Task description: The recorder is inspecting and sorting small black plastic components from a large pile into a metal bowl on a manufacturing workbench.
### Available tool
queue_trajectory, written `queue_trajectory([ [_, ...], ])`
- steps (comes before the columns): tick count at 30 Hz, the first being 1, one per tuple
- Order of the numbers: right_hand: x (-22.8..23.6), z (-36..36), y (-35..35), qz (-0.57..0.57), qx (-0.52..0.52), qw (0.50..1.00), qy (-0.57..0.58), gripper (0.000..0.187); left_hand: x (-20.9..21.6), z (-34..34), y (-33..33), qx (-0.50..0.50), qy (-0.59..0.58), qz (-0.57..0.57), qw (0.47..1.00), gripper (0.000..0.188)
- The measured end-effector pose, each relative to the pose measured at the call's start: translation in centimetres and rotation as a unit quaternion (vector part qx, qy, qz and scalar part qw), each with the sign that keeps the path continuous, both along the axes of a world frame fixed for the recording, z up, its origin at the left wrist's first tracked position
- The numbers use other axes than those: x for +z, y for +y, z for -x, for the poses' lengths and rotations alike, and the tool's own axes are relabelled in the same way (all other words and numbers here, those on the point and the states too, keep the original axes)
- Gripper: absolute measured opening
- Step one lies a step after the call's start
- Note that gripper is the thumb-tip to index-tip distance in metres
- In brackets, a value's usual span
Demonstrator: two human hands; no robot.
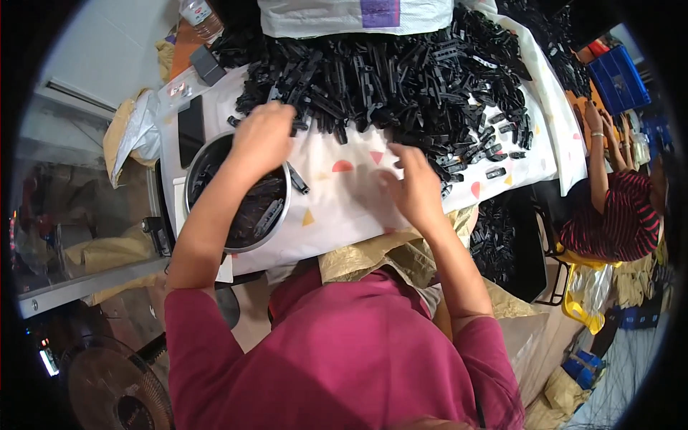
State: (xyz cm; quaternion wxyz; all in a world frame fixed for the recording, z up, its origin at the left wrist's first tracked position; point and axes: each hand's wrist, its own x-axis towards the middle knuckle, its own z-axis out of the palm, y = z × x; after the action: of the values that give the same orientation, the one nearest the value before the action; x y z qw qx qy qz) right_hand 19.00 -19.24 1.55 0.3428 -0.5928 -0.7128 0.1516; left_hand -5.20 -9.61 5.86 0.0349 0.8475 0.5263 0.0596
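Note:
A large heap of small, long black plastic pieces (365, 79), clip-like in shape, covers the far part of the table. At the left stands a round bowl (287, 208) with a pale rim, holding more such pieces. My left hand (265, 136) is above the bowl's far right rim, at the heap's near left edge. Its fingers are curled together and point down; what they grip, if anything, is hidden. My right hand (416, 186) hovers over the cloth by the heap's near right edge, thumb and fingers apart, slightly blurred, with nothing visible in it. One loose black piece (297, 179) lies beside the bowl.
A patterned white cloth (322, 229) covers the table. Left of the bowl lies a dark phone (191, 132); a bottle (201, 20) stands beyond. A white sack (351, 18) rests behind the heap. A black crate (509, 244) sits at right, near another person (613, 208) in stripes.

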Motion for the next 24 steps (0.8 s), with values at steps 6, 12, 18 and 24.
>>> queue_trajectory([
  [6, 0.1, -0.4, 5.5, -0.083, -0.081, 0.978, -0.173, 0.026, -2.5, -1.0, 2.2, 0.059, 0.188, 0.024, 0.980, 0.024],
  [12, 0.5, -3.1, 5.0, -0.052, -0.195, 0.964, -0.172, 0.022, -0.5, -1.7, 0.8, 0.098, -0.268, 0.140, 0.948, 0.033],
  [18, -0.8, -4.8, 2.7, 0.004, -0.069, 0.961, -0.267, 0.025, -0.5, -2.4, 0.3, 0.118, -0.614, 0.396, 0.673, 0.032],
  [24, -0.4, -2.8, 2.1, -0.023, -0.075, 0.995, -0.056, 0.026, -0.9, -3.7, -1.6, 0.161, -0.608, 0.454, 0.630, 0.036],
])
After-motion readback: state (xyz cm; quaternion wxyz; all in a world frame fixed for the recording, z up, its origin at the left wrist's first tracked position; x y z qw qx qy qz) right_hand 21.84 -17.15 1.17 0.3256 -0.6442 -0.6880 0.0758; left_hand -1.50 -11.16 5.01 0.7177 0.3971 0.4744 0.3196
